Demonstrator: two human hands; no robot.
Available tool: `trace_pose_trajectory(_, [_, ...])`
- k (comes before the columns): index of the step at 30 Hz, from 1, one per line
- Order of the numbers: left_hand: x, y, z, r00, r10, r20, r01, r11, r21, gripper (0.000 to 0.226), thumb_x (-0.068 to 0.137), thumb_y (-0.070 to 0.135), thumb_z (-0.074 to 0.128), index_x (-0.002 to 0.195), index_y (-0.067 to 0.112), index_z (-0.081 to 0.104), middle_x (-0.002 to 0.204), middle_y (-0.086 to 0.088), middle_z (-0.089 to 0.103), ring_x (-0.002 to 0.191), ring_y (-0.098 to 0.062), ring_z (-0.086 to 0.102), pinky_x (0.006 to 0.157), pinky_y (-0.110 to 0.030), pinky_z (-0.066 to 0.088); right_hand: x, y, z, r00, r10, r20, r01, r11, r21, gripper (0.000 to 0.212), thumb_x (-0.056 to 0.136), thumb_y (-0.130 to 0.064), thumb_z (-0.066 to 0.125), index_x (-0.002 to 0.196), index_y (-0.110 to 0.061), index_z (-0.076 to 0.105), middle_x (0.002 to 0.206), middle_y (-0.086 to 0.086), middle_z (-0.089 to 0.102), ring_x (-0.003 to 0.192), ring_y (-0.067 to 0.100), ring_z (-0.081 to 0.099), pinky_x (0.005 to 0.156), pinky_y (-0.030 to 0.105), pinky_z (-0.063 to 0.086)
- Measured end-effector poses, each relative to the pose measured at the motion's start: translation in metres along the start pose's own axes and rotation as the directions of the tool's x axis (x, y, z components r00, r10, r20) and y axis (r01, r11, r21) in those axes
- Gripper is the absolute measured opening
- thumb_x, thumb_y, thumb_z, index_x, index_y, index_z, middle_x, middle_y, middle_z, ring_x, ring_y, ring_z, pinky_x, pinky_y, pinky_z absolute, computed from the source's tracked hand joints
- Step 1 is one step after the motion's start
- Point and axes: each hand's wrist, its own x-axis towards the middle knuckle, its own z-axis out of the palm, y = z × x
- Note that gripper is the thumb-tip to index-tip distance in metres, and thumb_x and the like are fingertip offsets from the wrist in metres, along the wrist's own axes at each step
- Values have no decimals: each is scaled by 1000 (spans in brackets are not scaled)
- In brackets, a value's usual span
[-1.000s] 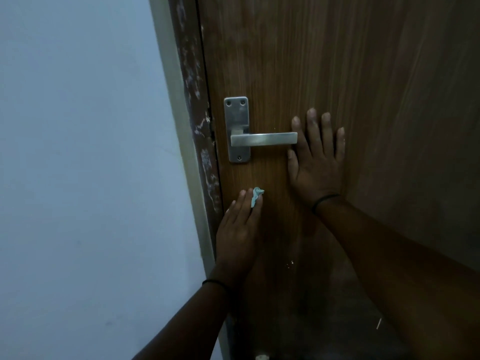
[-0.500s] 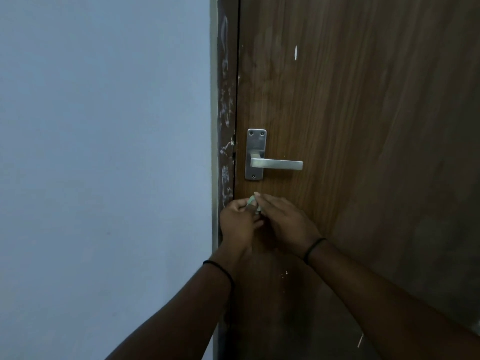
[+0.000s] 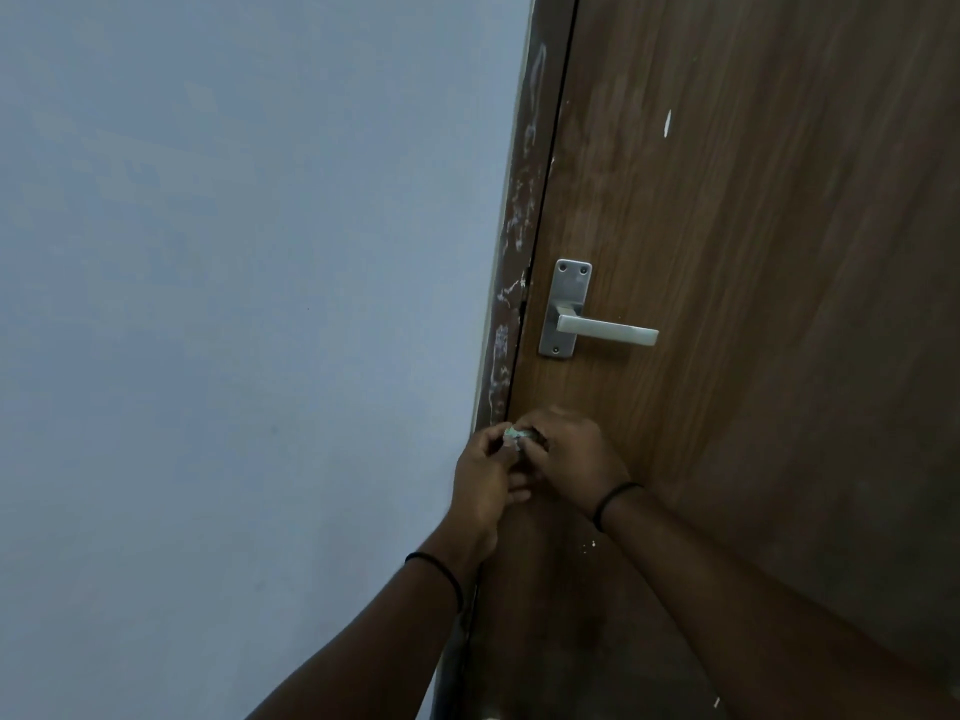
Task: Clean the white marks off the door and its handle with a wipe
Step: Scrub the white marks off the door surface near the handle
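Note:
A brown wooden door (image 3: 753, 252) fills the right side, with a silver lever handle (image 3: 605, 328) on a metal plate. A small white streak (image 3: 667, 122) shows high on the door, and white specks (image 3: 587, 547) lie below my hands. My left hand (image 3: 485, 478) and my right hand (image 3: 571, 459) meet just below the handle, away from the door surface. Both pinch a small crumpled pale green wipe (image 3: 517, 435) between their fingertips. Most of the wipe is hidden by my fingers.
The door frame (image 3: 511, 262) left of the door carries many white smears and scuffs. A plain pale blue wall (image 3: 234, 304) takes up the left half. Another white fleck (image 3: 717, 701) sits low on the door.
A second ago my left hand pressed the wipe on the door and my right palm lay flat beside the handle. Both hands have since left the door and come together on the wipe.

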Motion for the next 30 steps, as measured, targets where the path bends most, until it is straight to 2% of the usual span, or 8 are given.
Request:
trace_pose_trajectory(7, [6,-33,-6,999,-6,-53,7,999,31,25,103,20,44,126,21,55,109,-2,73,85,-19,74,70,-30,56,7,2,19,995,35,-92,-41,997,-59,17,88,-6,63,102,-12,71,99,4,67,90,18,63,76,20,42])
trace_pose_trajectory(11, [10,-54,-8,992,45,-116,-15,970,241,31,99,17,52,130,16,56,105,0,71,88,-21,71,77,-31,58,15,-1,31,984,82,-161,-89,995,-37,19,89,-4,63,106,-9,71,104,7,67,92,19,63,77,15,39])
trace_pose_trajectory(15, [8,-69,-11,946,307,-102,-184,770,611,55,99,35,48,150,28,30,130,2,61,110,-20,63,96,-39,52,30,-3,46,970,124,-211,-130,991,-14,12,92,-9,62,102,-9,69,102,7,65,90,19,60,73,16,36])
trace_pose_trajectory(18, [20,-78,-14,973,227,-38,-125,662,739,78,91,59,41,155,32,6,131,-2,58,109,-25,63,89,-34,51,34,-4,57,981,40,-192,-55,996,-75,7,90,-5,64,88,-4,71,92,10,65,82,24,62,70,26,48])
trace_pose_trajectory(20, [30,-82,-15,986,169,-6,-93,572,815,79,90,60,40,155,26,10,129,-6,59,108,-25,63,89,-31,50,32,-2,61,991,-43,-127,26,991,-131,6,86,-1,66,83,-3,71,86,11,65,79,26,62,70,34,53])
trace_pose_trajectory(23, [37,-82,-13,989,144,-41,-51,582,812,78,93,55,51,154,25,14,130,-8,58,110,-25,61,93,-31,48,31,9,57,984,-123,-131,100,981,-167,8,79,2,73,76,-4,70,78,11,64,75,28,61,71,33,48])
trace_pose_trajectory(27, [38,-81,-10,968,249,35,-167,536,828,99,87,65,52,154,31,-13,124,-8,61,98,-26,66,78,-32,52,49,7,44,945,-139,-294,92,981,-168,8,79,1,72,80,-6,69,80,9,62,75,24,58,70,31,46])
trace_pose_trajectory(30, [46,-79,-11,965,261,7,-160,570,806,83,93,52,51,156,21,7,129,-10,60,105,-25,64,89,-35,52,54,0,45,945,-186,-267,135,971,-199,8,79,1,72,83,-5,69,83,10,62,76,26,59,67,34,50])
